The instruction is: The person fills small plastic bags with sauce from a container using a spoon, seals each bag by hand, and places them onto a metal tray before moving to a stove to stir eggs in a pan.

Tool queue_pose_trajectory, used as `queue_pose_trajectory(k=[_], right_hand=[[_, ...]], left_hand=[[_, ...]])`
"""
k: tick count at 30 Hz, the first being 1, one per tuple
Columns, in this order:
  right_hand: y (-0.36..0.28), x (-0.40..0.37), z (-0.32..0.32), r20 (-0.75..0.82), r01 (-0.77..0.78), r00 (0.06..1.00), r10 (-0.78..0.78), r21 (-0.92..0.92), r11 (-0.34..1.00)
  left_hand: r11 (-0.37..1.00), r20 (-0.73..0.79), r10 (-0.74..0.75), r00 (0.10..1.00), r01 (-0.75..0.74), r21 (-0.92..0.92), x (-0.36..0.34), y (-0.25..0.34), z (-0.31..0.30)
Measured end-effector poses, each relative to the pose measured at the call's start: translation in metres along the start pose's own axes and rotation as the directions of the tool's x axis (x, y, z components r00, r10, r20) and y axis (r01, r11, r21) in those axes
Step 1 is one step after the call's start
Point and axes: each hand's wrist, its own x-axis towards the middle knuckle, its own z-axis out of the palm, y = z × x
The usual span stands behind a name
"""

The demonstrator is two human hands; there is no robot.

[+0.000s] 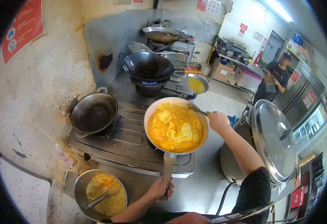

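Note:
My left hand (162, 188) is wrapped round the handle of a light-rimmed frying pan (170, 152) on the two-burner stove (128, 143). Soft yellow-orange egg (174, 128) with paler curds fills the pan. At the pan's upper right edge, my right hand (218, 121) is closed on a utensil (197, 108) whose far end dips into the egg. To the lower left, a steel bowl (82, 174) holds yellow egg mixture and a wire whisk (105, 195).
An empty dark pan (94, 113) sits on the left burner. Behind, a black wok (148, 66) stands over a blue flame. A large lidded pot (238, 160) is at the right. Farther back, a person (275, 80) in dark clothes holds a clear bag.

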Motion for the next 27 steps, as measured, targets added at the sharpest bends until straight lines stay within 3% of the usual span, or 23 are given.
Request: queue_pose_trajectory(k=[2, 4, 6, 8, 15, 17, 18, 20, 24, 26, 27], right_hand=[[0.009, 0.016, 0.021, -0.001, 0.001, 1.0, -0.001, -0.021, 1.0], [0.011, 0.044, 0.069, 0.101, 0.017, 0.995, -0.012, -0.047, 0.999], [-0.004, 0.059, 0.064, 0.125, -0.02, 0.992, 0.021, -0.004, 1.0], [-0.011, 0.065, 0.05, 0.109, 0.131, 0.983, -0.148, 0.152, 0.98], [-0.01, 0.087, 0.071, 0.091, 0.321, 0.933, -0.348, 0.231, 0.919], [-0.011, 0.091, 0.087, 0.014, 0.549, 0.809, -0.588, 0.339, 0.764], [-0.01, 0.089, 0.086, 0.014, 0.55, 0.808, -0.589, 0.34, 0.763], [-0.014, 0.073, 0.068, 0.152, 0.548, 0.776, -0.613, 0.32, 0.773], [-0.019, 0.017, -0.013, 0.207, 0.527, 0.798, -0.566, 0.213, 0.822], [-0.022, -0.002, -0.039, 0.209, 0.613, 0.785, -0.583, -0.129, 0.779], [-0.021, -0.009, -0.049, 0.213, 0.61, 0.787, -0.579, -0.126, 0.782]], left_hand=[[1.0, 0.006, 0.003, 1.0, -0.003, -0.008, 0.002, 0.002, 0.001], [1.0, 0.037, -0.027, 0.999, 0.028, -0.01, -0.004, 0.008, 0.001], [0.998, 0.038, -0.07, 0.997, 0.07, -0.006, -0.004, 0.012, 0.0], [0.993, 0.036, -0.115, 0.993, 0.115, -0.005, -0.002, 0.013, -0.002], [0.996, 0.086, -0.087, 0.992, 0.087, 0.011, 0.0, 0.014, -0.007], [0.995, 0.083, -0.095, 0.992, 0.092, 0.034, -0.001, 0.015, -0.008], [0.994, 0.092, -0.104, 0.99, 0.105, -0.014, -0.002, 0.015, -0.009], [0.991, 0.095, -0.113, 0.989, 0.119, -0.062, -0.004, 0.014, -0.01], [0.995, 0.058, -0.094, 0.994, 0.095, -0.019, -0.008, 0.018, -0.007], [0.995, 0.058, -0.094, 0.994, 0.094, -0.011, -0.008, 0.018, -0.004], [0.996, 0.064, -0.078, 0.995, 0.081, -0.042, -0.009, 0.016, -0.005]])
